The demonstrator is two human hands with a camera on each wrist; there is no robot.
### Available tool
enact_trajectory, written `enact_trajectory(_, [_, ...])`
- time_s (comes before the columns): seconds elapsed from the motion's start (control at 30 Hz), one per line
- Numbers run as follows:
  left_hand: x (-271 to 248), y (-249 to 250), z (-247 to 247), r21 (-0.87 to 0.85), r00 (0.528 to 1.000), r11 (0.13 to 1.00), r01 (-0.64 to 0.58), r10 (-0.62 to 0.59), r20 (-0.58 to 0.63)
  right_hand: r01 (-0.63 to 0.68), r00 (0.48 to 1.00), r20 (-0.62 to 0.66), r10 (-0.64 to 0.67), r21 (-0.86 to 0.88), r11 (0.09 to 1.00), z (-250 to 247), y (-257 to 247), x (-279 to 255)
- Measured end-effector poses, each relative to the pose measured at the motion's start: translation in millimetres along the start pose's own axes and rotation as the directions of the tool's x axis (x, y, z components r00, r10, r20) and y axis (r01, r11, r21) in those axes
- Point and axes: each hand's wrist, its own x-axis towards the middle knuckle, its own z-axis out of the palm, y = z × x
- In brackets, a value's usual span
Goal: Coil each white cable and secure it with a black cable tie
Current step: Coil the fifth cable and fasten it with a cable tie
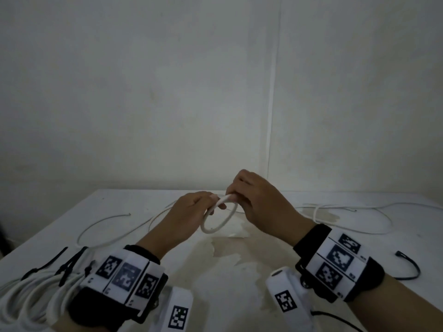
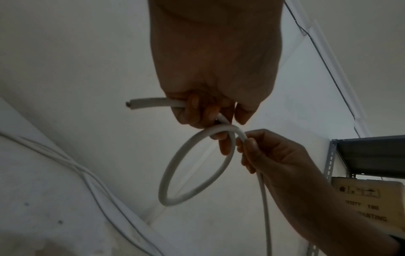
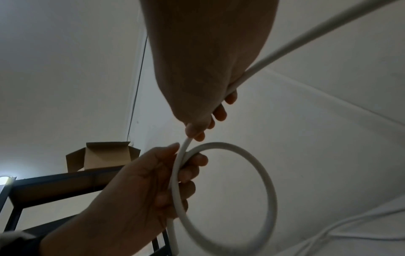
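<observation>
Above the middle of the white table (image 1: pixel 239 271) my two hands hold one white cable (image 1: pixel 226 221) bent into a single small loop. My left hand (image 1: pixel 191 212) grips the loop at its top; the cut end (image 2: pixel 149 104) sticks out past its fingers. My right hand (image 1: pixel 254 200) pinches the same cable just beside it, where the strands cross. The loop (image 2: pixel 171 167) hangs below both hands, and the free length (image 3: pixel 306 38) runs off past my right wrist. Several black cable ties (image 1: pixel 69 262) lie at the near left. One more black tie (image 1: pixel 410 267) lies at the right.
Coiled white cables (image 1: pixel 28 291) lie at the near left corner. Loose white cables trail across the table at the left (image 1: pixel 100 226) and far right (image 1: pixel 359 212). A wall stands close behind the table. A metal shelf (image 2: pixel 372 155) with cardboard boxes (image 3: pixel 103 155) stands to the side.
</observation>
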Motion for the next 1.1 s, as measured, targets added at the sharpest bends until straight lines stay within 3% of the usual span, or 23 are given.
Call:
enact_trajectory(0.2, [-2.5, 10.2, 5.7, 0.007, 0.998, 0.998, -0.054, 0.054, 0.014, -0.196, 0.981, 0.029, 0.194, 0.14, 0.971, -13.6, 13.3, 4.0])
enact_trajectory(0.33, [-1.4, 15.4, 7.2, -0.081, 0.999, 0.996, -0.034, 0.037, 0.026, -0.24, 0.971, 0.009, 0.241, 0.135, 0.961, -22.0, 15.5, 1.7])
enact_trajectory(0.47, [0.4, 17.5, 7.9, -0.112, 0.997, 0.994, -0.018, 0.027, 0.076, -0.366, 0.929, 0.154, 0.336, 0.252, 0.896, -30.8, 11.8, -3.8])
enact_trajectory(0.6, [3.2, 21.8, 6.1, -0.159, 0.996, 0.987, -0.028, 0.04, 0.074, -0.427, 0.902, 0.257, 0.348, 0.4, 0.811, -31.9, 2.4, -7.9])
enact_trajectory(0.77, [3.6, 23.1, 4.0, -0.13, 0.997, 0.991, -0.033, 0.042, 0.068, -0.455, 0.89, 0.271, 0.366, 0.548, 0.702, -30.5, -4.8, -8.5])
enact_trajectory(1.1, [-0.6, 25.6, 0.5, -0.174, 1.0, 0.985, -0.01, 0.007, -0.015, -0.5, 0.866, 0.308, 0.394, 0.575, 0.648, -42.5, -9.0, -5.6])
